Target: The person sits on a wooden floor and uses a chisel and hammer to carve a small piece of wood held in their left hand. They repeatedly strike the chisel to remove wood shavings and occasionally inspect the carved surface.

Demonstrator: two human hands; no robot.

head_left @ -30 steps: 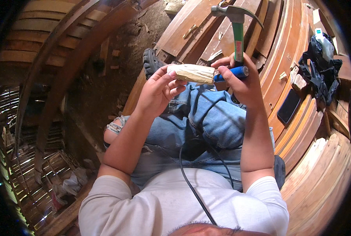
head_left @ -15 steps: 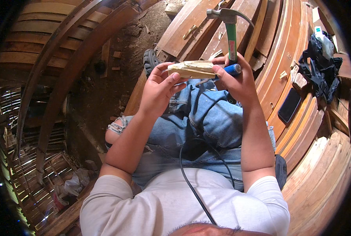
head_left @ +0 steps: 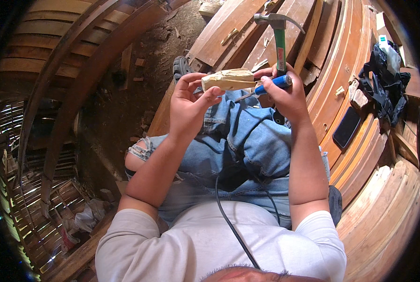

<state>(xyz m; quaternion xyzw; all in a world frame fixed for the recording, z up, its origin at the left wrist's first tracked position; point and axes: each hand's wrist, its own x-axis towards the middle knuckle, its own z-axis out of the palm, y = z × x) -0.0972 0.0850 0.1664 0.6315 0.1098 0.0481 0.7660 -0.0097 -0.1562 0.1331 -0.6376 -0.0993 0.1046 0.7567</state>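
My left hand (head_left: 191, 96) grips a pale, rough-cut piece of wood (head_left: 229, 79) by its left end, above my lap. The wood's upper face is chipped and uneven. My right hand (head_left: 287, 94) is closed around two tools at once. One is a claw hammer (head_left: 279, 44) with a green handle, held head up, its claw curving to the right. The other is a blue-handled chisel (head_left: 272, 85), tilted with its metal blade pointing down and left toward my jeans. The fingers of my right hand are close to the wood's right end; whether they touch it I cannot tell.
Long brown boards (head_left: 341, 70) lie to the right, with wood shavings on them. A black phone (head_left: 347, 127) and a black strapped bundle (head_left: 384, 84) rest there. Curved beams (head_left: 78, 89) rise on the left. A dark cable (head_left: 229, 218) runs down over my shirt.
My right thumb has moved off the wood's right end and onto the chisel handle, which shows more fully. The hammer has shifted slightly right. The wood stays in my left hand.
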